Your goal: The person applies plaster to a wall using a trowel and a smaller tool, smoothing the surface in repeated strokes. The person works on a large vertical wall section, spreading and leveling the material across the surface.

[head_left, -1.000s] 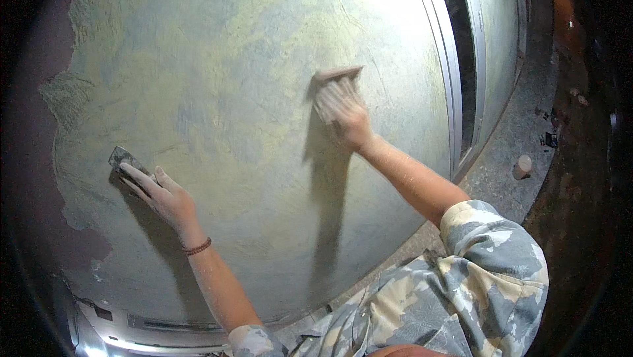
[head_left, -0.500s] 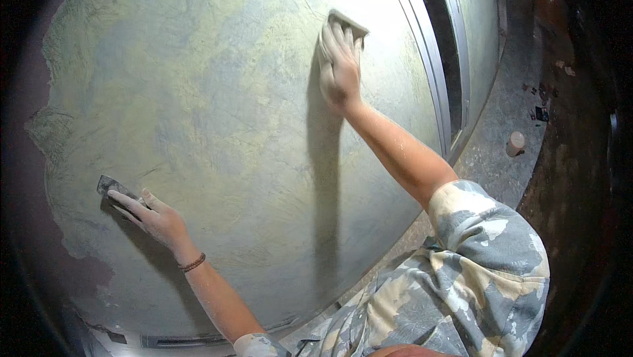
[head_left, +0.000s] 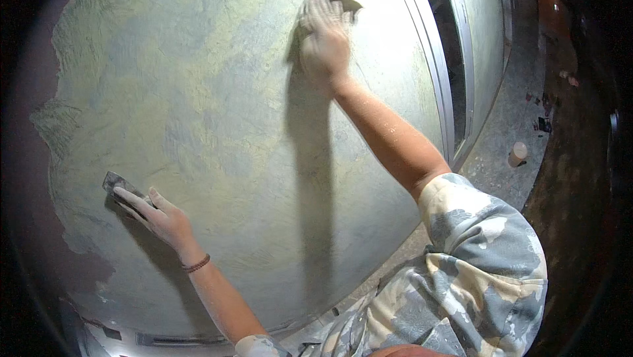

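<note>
A wall (head_left: pixel 217 126) with patchy green-grey plaster fills most of the view. High on it, my right hand (head_left: pixel 325 44) presses a tan, flat piece of sandpaper (head_left: pixel 341 1) against the surface, its fingers laid over the sheet and slightly blurred. My left hand (head_left: pixel 165 218) is lower at the left, closed around a putty knife (head_left: pixel 122 184) with its fingers stretched along the dark blade. The knife's handle is mostly hidden by the hand. White dust coats the fingers of both hands, and shadows of the arms fall on the plaster.
A pale frame with a dark narrow opening (head_left: pixel 445 47) stands right of the sanded area. Beyond it, a pale cup (head_left: pixel 518 153) and small scattered debris (head_left: pixel 543 123) lie on the grey floor. Along the left, the plaster ends raggedly against a darker purple-brown surface (head_left: pixel 86 271).
My right hand has slid the sandpaper upward and a little left across the wall. The left hand keeps its hold on the putty knife, nearly in place; the view has shifted slightly.
</note>
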Demonstrator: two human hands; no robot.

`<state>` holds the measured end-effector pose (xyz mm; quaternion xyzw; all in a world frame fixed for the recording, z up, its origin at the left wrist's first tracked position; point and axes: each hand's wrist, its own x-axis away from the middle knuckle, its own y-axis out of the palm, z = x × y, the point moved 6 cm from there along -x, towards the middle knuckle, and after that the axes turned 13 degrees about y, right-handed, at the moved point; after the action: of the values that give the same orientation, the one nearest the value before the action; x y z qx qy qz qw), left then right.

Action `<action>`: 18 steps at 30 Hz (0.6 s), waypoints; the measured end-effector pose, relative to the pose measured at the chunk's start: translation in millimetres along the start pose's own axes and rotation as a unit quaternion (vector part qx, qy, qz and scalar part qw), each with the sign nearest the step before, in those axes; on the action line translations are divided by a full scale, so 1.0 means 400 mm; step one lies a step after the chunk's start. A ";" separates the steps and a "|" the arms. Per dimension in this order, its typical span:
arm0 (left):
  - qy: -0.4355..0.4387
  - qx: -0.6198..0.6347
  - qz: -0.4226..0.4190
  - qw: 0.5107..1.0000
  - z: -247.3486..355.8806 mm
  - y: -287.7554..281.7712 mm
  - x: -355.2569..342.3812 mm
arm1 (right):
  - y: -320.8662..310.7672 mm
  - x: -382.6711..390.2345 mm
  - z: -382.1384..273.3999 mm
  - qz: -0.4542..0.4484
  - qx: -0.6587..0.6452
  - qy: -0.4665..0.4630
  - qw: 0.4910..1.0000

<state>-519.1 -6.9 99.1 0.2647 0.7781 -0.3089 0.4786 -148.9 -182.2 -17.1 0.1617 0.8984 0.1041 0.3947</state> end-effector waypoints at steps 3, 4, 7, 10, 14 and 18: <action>0.006 0.007 0.008 1.000 0.006 -0.007 0.000 | 0.027 0.138 -0.046 -0.130 0.022 -0.158 0.979; 0.014 0.017 0.010 1.000 0.009 -0.008 -0.002 | 0.014 0.164 -0.018 -0.156 0.012 -0.136 0.978; 0.013 -0.031 0.004 0.999 0.005 -0.008 -0.003 | -0.049 0.154 0.057 -0.128 0.003 -0.137 0.982; -0.005 0.011 0.006 1.000 -0.004 -0.005 -0.001 | -0.069 -0.050 0.068 0.046 -0.023 0.045 0.998; -0.031 0.008 -0.022 0.999 -0.015 0.001 0.007 | 0.037 -0.108 -0.048 -0.027 -0.021 -0.058 0.998; -0.022 0.012 -0.022 0.999 -0.009 0.000 0.005 | 0.043 0.019 -0.061 -0.186 0.072 -0.203 0.959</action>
<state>-521.8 -4.1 98.6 0.2465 0.7694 -0.3348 0.4850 -168.3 -164.7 -0.5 0.0380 0.8188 -0.0714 0.5684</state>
